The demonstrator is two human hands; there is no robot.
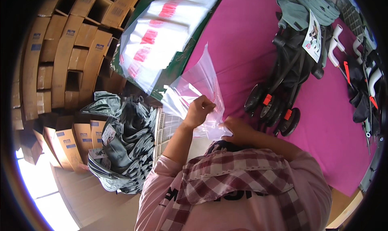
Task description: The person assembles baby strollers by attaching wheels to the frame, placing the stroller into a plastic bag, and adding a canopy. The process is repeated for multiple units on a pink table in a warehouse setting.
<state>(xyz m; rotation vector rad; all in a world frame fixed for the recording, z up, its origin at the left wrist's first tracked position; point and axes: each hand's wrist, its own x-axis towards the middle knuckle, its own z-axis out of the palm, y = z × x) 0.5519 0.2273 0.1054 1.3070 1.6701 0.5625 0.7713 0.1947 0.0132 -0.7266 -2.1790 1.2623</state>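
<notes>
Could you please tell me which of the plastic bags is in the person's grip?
The crinkled clear plastic bag between the left grip and right grip; the other bags lie flat, overlapping, on the green surface.

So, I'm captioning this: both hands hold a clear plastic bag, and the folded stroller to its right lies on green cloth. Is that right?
Not quite: in the head view, the cloth under the folded stroller is magenta, not green. The rest stands: left hand and right hand hold the clear plastic bag.

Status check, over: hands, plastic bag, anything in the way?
Left hand pinching clear plastic bag; right hand at its lower edge. Bag loosely spread, crinkled. Folded stroller to the right, apart from it.
</notes>
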